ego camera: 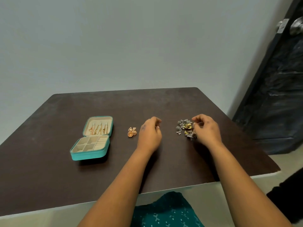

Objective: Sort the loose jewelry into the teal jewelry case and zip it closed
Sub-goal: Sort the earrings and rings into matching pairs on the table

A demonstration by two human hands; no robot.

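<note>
Nearest the viewer, a teal patterned garment (167, 212) is seen below the desk (49, 177), whose dark brown top is matte and smooth with rounded far corners. Both forearms are stretched over it. The left hand (150, 134) is held mid-desk with its fingers loosely curled; nothing can be seen in them, though the fingertips are partly hidden. The right hand (207, 130) is set against the pile of loose jewelry (186, 128), its fingers curled into the pile's right edge; whether a piece is actually pinched cannot be told.

The pile is made up of small silver-grey and gold metal pieces, ornate and leaf-like, lying tangled. They are judged light, stiff and prone to snagging, so each is best pinched singly at its solid body rather than by hooks or dangles. A pair of gold earrings (132, 132) lies just left of the left hand.

Further left, the teal jewelry case (88, 155) lies open, fabric-covered, with cream padded compartments and ring rolls. Gold chains (98, 130) are hung in its raised lid. A pale wall and a dark door (278, 79) stand beyond.
</note>
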